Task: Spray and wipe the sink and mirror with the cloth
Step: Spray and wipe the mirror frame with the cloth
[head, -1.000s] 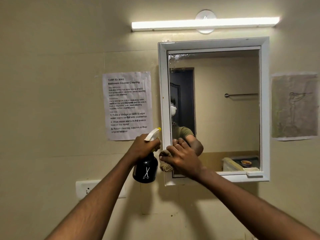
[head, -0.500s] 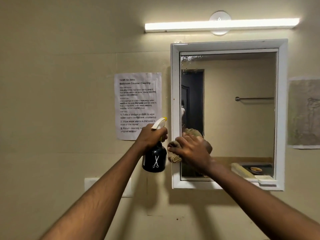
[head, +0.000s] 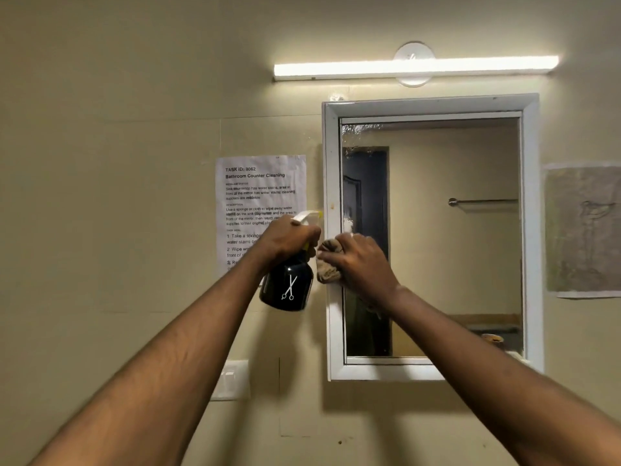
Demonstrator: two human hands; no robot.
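Note:
A white-framed mirror (head: 453, 250) hangs on the beige wall. My right hand (head: 361, 260) presses a crumpled tan cloth (head: 327, 264) against the mirror's left edge, about halfway up the frame. My left hand (head: 289, 238) grips the neck of a black spray bottle (head: 287, 287) with a white trigger and a scissors logo, just left of the frame and beside the cloth. Water marks show at the glass's top left corner. The sink is out of view.
A printed task sheet (head: 260, 196) is taped to the wall left of the mirror, partly behind the bottle. A tube light (head: 416, 67) glows above. A white switch plate (head: 232, 380) sits lower left. A faded paper (head: 583, 230) hangs on the right.
My right hand with the cloth has slid up the mirror's left edge from near the bottom corner to mid-height. The left hand and bottle rose alongside it.

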